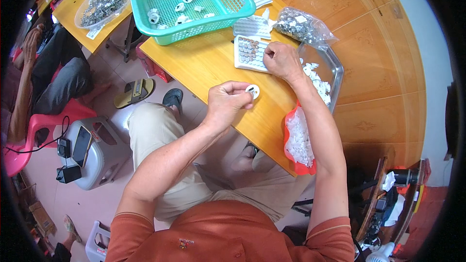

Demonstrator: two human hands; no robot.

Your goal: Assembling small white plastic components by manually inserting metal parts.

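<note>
My left hand [227,104] is closed, pinching a small round white plastic part [252,91] with a dark slot between thumb and fingers, above the wooden table [204,68]. My right hand [284,60] is also closed, its fingertips at the right side of a white tray [237,63]. Rows of small coin-like discs [249,50] fill this tray, brownish on the left and pale grey on the right. Whatever the right fingers may hold is hidden. Behind lies a second white tray of discs [252,25].
A green plastic basket [160,39] with several white parts stands at the far left. To the right are a bag of metal pieces [303,25], white parts [318,82] in a metal tray [338,75], and a red container [290,154] of small translucent pieces. Another person's hand [32,43] shows far left.
</note>
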